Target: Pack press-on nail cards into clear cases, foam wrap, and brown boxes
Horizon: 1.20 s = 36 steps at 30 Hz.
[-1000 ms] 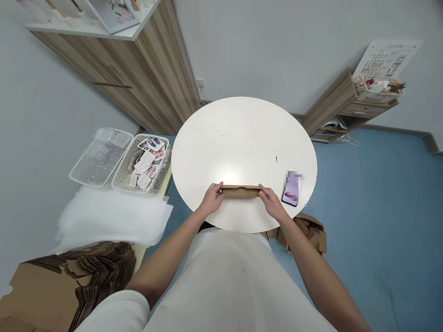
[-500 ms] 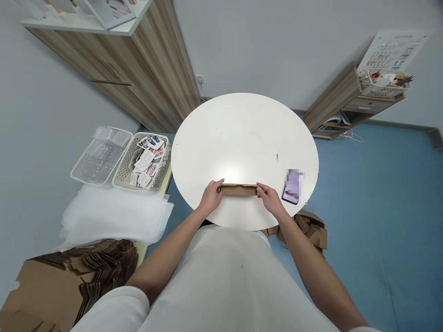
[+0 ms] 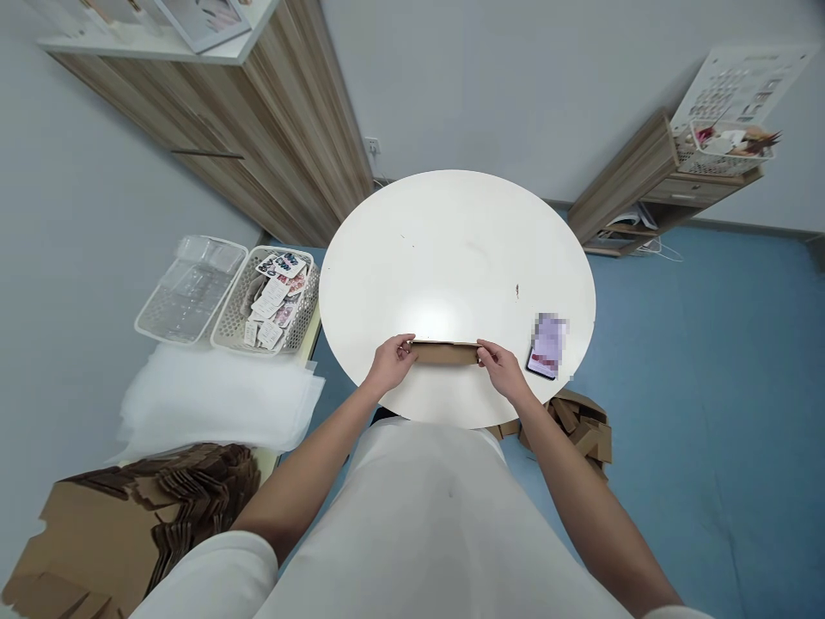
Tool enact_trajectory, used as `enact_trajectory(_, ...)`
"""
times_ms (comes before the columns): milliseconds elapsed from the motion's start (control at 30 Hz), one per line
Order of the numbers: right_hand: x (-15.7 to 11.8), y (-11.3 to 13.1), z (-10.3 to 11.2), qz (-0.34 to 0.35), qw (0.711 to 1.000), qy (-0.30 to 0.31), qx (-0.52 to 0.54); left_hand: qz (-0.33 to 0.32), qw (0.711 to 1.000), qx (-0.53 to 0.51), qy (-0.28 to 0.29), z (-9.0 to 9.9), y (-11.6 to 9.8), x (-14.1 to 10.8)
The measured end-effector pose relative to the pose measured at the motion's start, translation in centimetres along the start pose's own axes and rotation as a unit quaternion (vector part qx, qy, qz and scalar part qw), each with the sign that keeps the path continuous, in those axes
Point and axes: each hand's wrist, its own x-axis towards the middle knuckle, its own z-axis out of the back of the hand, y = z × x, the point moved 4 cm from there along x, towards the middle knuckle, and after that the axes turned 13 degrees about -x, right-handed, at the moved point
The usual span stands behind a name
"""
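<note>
Apparently mid-fold, left hand (image 3: 391, 363) and right hand (image 3: 504, 373) pinch opposite ends of a narrow cardboard box (image 3: 444, 353) toward the round tabletop (image 3: 461, 232)'s near edge; next move likely calls for even finger pressure.

Your left hand (image 3: 391, 364) and right hand (image 3: 503, 370) grip opposite ends of a box (image 3: 444, 353) — near side of the table (image 3: 457, 241). Phone (image 3: 546, 348) beside your right hand. Left of the table — basket (image 3: 223, 334) holding cards (image 3: 271, 299).

Two hands (image 3: 392, 363) (image 3: 504, 373); one held box (image 3: 444, 353); one phone (image 3: 545, 354); three baskets (image 3: 302, 316) (image 3: 164, 336) (image 3: 717, 163).
</note>
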Motion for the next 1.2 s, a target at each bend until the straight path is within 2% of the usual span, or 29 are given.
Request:
enact_trajectory(133, 0.1, -0.3, -0.3, 0.012, 1.000, 0.005, 0.012, -0.014, 0.999, 0.029, 0.008, 0.3, -0.3, 0.0)
enact_trajectory(267, 0.1, -0.8, -0.4, 0.023, 0.999, 0.016, 0.023, -0.007, 0.999, -0.018, 0.033, 0.5, -0.4, -0.3)
enact_trajectory(500, 0.2, -0.6, -0.5, -0.001, 0.997, 0.026, 0.076, 0.089, 0.991, -0.096, -0.020, 0.8, 0.7, 0.1)
enact_trajectory(700, 0.5, -1.3, -1.4, -0.054, 0.995, 0.034, 0.082, 0.155, 0.983, -0.090, 0.030, 0.3, 1.0, 0.0)
enact_trajectory(800, 0.2, -1.9, -2.1, -0.044, 0.996, 0.043, 0.071, 0.142, 0.986, -0.054, 0.068, 0.0, 1.5, -0.5)
enact_trajectory(900, -0.6, -2.2, -2.5, -0.012, 0.997, 0.026, 0.073, 0.100, 0.990, -0.040, 0.086, -0.4, 2.3, -1.3)
enact_trajectory(1100, -1.9, -2.9, -4.4, -0.001, 0.988, 0.001, 0.152, 0.024, 0.989, -0.114, 0.087, -1.3, 4.6, -3.0)
enact_trajectory(1200, -1.8, -3.3, -5.8, 0.002, 0.984, -0.012, 0.179, 0.022, 0.994, -0.090, 0.066, -1.4, 5.4, -3.5)
